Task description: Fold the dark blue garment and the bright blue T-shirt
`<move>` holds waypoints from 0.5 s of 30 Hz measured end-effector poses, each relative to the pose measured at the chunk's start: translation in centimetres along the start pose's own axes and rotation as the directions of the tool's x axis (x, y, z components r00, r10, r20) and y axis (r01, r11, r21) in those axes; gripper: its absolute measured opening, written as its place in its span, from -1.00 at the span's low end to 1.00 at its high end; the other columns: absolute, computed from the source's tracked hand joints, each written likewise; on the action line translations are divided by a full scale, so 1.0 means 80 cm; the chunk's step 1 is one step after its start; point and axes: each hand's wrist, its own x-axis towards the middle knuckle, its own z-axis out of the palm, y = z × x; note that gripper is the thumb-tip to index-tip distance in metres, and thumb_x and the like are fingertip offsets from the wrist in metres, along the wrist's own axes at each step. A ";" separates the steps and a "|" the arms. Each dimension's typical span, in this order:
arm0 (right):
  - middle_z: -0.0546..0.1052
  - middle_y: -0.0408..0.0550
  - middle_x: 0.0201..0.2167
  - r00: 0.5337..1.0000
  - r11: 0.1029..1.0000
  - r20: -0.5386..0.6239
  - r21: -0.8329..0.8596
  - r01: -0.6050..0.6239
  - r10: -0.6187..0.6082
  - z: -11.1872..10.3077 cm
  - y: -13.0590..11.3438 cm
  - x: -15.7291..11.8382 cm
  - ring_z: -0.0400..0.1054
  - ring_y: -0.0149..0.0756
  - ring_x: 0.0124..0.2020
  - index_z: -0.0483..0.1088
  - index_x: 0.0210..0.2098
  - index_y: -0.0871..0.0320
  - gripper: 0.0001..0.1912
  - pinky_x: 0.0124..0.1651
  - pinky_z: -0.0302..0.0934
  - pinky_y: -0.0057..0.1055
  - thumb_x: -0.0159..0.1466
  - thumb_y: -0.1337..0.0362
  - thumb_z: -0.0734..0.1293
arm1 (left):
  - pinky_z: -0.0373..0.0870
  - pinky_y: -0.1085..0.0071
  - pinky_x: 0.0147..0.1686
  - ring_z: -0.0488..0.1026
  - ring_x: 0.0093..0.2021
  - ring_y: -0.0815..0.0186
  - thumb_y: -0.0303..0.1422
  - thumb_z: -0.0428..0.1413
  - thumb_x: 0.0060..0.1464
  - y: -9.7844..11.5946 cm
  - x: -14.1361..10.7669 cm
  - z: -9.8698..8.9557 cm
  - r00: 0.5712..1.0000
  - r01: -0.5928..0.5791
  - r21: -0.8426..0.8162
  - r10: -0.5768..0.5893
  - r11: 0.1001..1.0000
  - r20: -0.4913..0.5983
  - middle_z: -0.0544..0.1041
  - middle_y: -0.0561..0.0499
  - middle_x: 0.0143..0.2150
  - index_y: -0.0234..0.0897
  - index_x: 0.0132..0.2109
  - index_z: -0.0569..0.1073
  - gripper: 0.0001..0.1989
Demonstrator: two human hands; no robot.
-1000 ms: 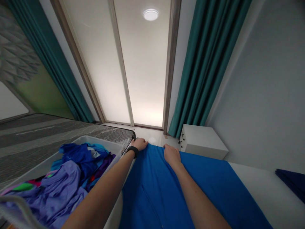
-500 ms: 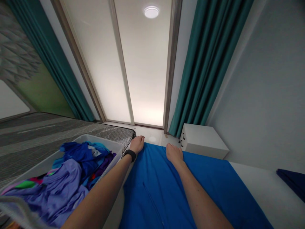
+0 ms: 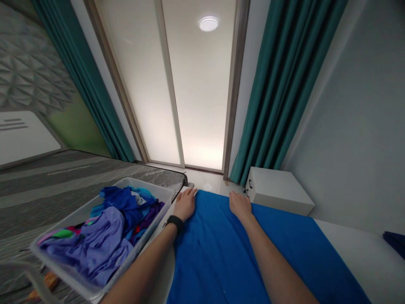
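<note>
A smooth blue cloth [image 3: 218, 249], its kind not clear, lies spread over a white tabletop [image 3: 344, 240]. A thin dark line, perhaps a seam or cord, runs down it. At the cloth's far left corner, my left hand [image 3: 185, 204] lies with fingers stretched forward beside and partly over the edge. A dark band [image 3: 174, 223] circles that wrist. My right hand [image 3: 241, 205] has its fingers bent over the far edge of the cloth, to the right of the left hand; its fingertips are partly hidden.
Left of the table, a clear plastic bin [image 3: 69, 217] holds crumpled purple and blue clothes [image 3: 104, 236] on a grey mattress [image 3: 28, 181]. A white drawer cabinet [image 3: 278, 188] stands beyond the table. Dark blue folded fabric [image 3: 395, 242] lies at the right. Green curtains [image 3: 287, 84] flank sliding doors [image 3: 202, 93].
The view has swung slightly left, so more of the bin shows. My left hand has shifted from gripping the cloth's corner to lying flatter there. My right hand stays at the far edge.
</note>
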 end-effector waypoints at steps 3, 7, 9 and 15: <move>0.45 0.16 0.07 0.999 0.999 -0.001 0.011 0.036 -0.036 -0.008 -0.004 0.000 0.29 -0.07 0.09 0.34 0.05 0.19 -0.58 0.09 0.00 -0.14 0.43 0.29 -0.05 | -0.03 0.20 0.31 0.23 0.27 0.25 -0.43 -0.14 0.27 -0.004 0.004 -0.002 1.000 -0.011 -0.106 0.011 0.994 -0.003 0.36 -0.01 0.26 -0.12 0.20 0.35 -0.59; 0.39 0.13 0.16 0.995 0.995 0.029 0.036 0.096 -0.097 -0.018 -0.012 0.004 0.26 -0.11 0.13 0.29 0.14 0.17 -0.56 0.14 -0.01 -0.17 0.42 0.26 -0.03 | 0.09 0.28 0.27 0.31 0.22 0.27 -0.38 -0.18 0.30 -0.008 0.008 -0.005 1.000 0.003 -0.168 -0.004 0.986 -0.002 0.43 -0.03 0.21 -0.20 0.18 0.39 -0.59; 0.35 0.11 0.20 0.991 0.992 0.042 0.043 0.122 -0.124 -0.020 -0.014 0.005 0.24 -0.12 0.16 0.27 0.18 0.17 -0.54 0.16 -0.01 -0.19 0.42 0.23 -0.03 | 0.10 0.31 0.27 0.31 0.22 0.28 -0.35 -0.14 0.29 -0.008 0.008 -0.006 1.000 -0.013 -0.183 0.014 0.983 0.005 0.43 -0.02 0.22 -0.19 0.19 0.38 -0.60; 0.21 0.13 0.31 0.995 0.997 0.061 0.018 0.078 -0.079 -0.021 0.028 -0.012 0.10 -0.08 0.27 0.15 0.29 0.22 -0.47 0.26 -0.09 -0.14 0.43 0.15 -0.03 | 0.01 0.29 0.32 0.22 0.29 0.28 -0.32 -0.12 0.28 -0.008 0.004 -0.006 0.995 -0.091 -0.197 0.097 0.976 0.018 0.35 0.03 0.28 -0.16 0.24 0.34 -0.57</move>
